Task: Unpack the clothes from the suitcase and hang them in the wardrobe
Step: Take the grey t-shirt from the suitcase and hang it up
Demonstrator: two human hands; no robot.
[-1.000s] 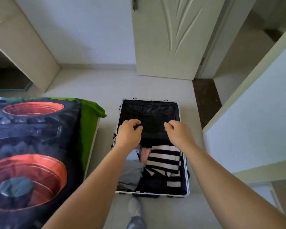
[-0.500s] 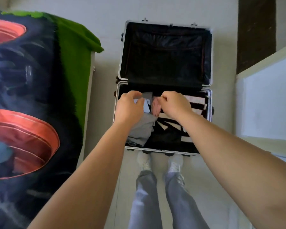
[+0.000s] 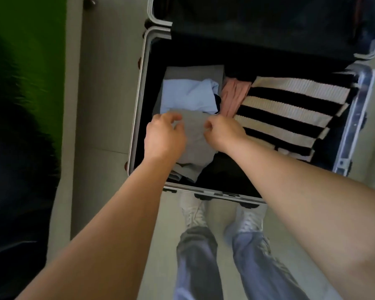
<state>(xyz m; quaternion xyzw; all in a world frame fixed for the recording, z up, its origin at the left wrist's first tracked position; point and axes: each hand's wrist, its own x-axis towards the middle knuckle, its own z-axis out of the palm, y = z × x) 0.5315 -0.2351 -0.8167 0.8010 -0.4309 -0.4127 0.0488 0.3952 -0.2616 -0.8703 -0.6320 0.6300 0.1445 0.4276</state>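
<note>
1. While the suitcase (image 3: 140,100) lies open on the tiled floor (image 3: 104,105), its near half is seen to be packed with folded clothes.
2. A grey garment (image 3: 193,137) is laid at the left of that half, and its far edge is gripped from both ends.
3. The left hand (image 3: 164,135) is curled over the garment's far left corner, and the fabric is pinched between thumb and fingers.
4. The right hand (image 3: 223,133) is closed tightly on the far right corner, with the knuckles turned upward.
5. A light blue shirt (image 3: 186,96) is folded just beyond the grey garment and is partly overlapped by it.
6. A pink garment (image 3: 234,98) is wedged between the shirt and a black-and-cream striped sweater (image 3: 290,111), by which the right side is filled.
7. The dark-lined lid (image 3: 268,22) is laid back beyond the packed half.
8. A green and black bedspread (image 3: 26,61) is seen at the left, separated from the suitcase by a strip of floor.
9. White shoes (image 3: 193,213) and blue jeans (image 3: 195,263) are seen just beside the near rim.
</note>
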